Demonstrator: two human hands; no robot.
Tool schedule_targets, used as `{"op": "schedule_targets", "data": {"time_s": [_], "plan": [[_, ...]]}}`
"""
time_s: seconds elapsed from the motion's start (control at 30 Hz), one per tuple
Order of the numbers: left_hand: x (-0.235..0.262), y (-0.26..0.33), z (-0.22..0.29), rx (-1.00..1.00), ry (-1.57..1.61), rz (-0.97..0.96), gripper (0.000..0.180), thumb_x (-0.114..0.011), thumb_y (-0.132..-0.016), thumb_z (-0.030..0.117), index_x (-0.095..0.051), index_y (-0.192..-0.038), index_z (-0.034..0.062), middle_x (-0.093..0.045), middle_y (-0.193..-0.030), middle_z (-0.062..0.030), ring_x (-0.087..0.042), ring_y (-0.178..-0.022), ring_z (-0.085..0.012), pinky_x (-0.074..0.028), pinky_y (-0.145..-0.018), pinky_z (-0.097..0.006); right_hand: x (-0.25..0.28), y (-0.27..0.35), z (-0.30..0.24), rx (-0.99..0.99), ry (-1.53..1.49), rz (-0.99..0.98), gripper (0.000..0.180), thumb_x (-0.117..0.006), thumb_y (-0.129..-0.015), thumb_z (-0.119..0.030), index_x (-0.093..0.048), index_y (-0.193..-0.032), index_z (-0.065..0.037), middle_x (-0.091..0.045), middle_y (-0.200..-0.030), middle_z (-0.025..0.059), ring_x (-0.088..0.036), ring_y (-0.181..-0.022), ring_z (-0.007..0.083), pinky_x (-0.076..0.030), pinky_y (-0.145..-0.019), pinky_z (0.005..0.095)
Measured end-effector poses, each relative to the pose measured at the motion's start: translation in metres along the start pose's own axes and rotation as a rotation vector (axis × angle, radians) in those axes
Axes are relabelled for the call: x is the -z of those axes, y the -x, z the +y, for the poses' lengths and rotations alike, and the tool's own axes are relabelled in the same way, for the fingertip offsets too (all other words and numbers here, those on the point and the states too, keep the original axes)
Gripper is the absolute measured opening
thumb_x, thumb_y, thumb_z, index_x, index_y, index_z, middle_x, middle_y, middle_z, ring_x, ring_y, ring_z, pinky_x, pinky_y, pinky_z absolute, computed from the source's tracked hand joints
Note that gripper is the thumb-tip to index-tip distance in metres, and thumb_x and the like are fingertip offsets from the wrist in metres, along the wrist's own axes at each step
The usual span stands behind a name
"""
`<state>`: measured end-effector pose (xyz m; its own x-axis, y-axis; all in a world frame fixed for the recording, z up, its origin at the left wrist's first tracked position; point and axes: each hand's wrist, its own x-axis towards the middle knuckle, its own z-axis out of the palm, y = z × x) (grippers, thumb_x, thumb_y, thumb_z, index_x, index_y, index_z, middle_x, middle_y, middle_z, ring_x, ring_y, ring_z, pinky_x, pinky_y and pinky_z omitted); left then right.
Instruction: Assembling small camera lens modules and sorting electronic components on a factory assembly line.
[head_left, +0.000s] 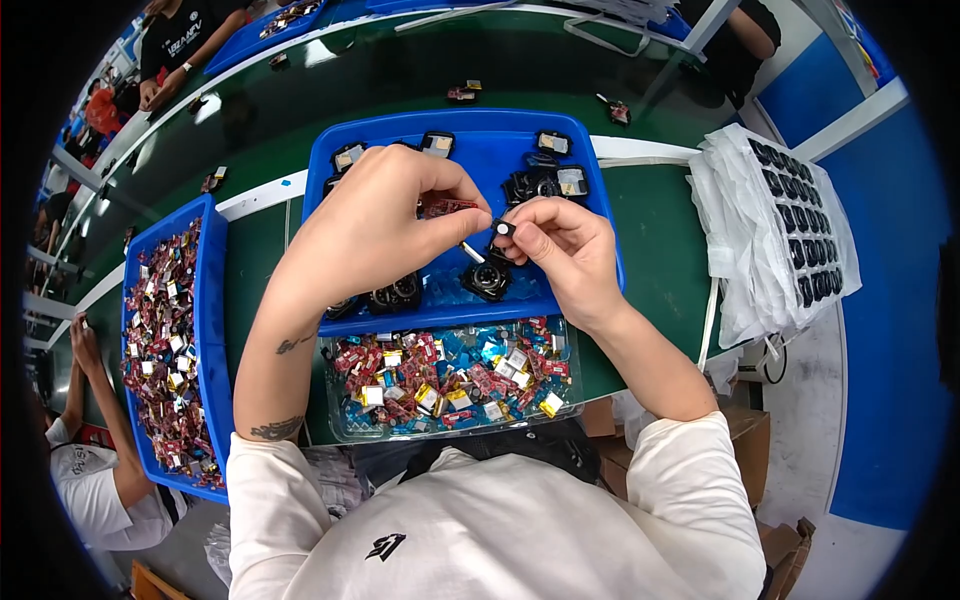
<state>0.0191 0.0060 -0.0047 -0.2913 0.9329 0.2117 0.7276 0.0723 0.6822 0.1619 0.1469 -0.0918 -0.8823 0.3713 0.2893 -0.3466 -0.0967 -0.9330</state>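
Observation:
Over the blue tray, my two hands meet close together. My left hand is closed on a small red circuit board, partly hidden by the fingers. A short white-and-metal piece hangs just below its fingertips. Between thumb and fingers, my right hand pinches a small black part with a white round spot. Black watch-like cases lie in the tray below, and flat black pieces with pale rectangles lie along its far side.
A clear plastic tray of red boards and silver cells stands nearest me. At left, a long blue bin is heaped with similar boards. White sheet trays of black parts are stacked at right. Other people work around the green belt.

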Motion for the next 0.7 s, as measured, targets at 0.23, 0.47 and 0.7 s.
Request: {"op": "schedule_targets", "data": {"time_s": [0.23, 0.47, 0.7], "plan": [[0.001, 0.002, -0.001, 0.070, 0.207, -0.160, 0.011, -0.069, -0.078, 0.007, -0.066, -0.079, -0.0035, -0.063, -0.071, -0.0054, -0.058, -0.069, -0.0110, -0.046, -0.065, -0.025, -0.002, 0.001, -0.004, 0.060, -0.011, -0.170, 0.011, -0.060, -0.092, -0.010, -0.062, -0.090, 0.000, -0.062, -0.085, 0.0043, -0.061, -0.075, 0.0098, -0.049, -0.067, 0.0220], [0.014, 0.005, 0.007, -0.016, 0.196, -0.068, 0.011, -0.069, -0.079, 0.008, -0.066, -0.079, -0.0027, -0.062, -0.074, -0.0043, -0.056, -0.070, -0.0090, -0.044, -0.064, -0.024, 0.022, -0.015, -0.022, -0.137, 1.021, 0.030, 0.017, -0.064, -0.087, -0.013, -0.059, -0.097, 0.000, -0.061, -0.080, 0.0099, -0.057, -0.063, 0.0116, -0.047, -0.061, 0.0270], [0.022, 0.009, 0.006, 0.012, 0.161, 0.037, 0.013, -0.068, -0.080, 0.010, -0.066, -0.079, -0.0024, -0.062, -0.072, -0.0036, -0.055, -0.068, -0.0077, -0.043, -0.063, -0.023, 0.019, -0.015, -0.029, 0.094, 1.123, -0.145, 0.029, -0.061, -0.079, -0.011, -0.063, -0.107, -0.004, -0.054, -0.099, 0.0093, -0.058, -0.091, 0.0272, -0.048, -0.080, 0.0355]]}}
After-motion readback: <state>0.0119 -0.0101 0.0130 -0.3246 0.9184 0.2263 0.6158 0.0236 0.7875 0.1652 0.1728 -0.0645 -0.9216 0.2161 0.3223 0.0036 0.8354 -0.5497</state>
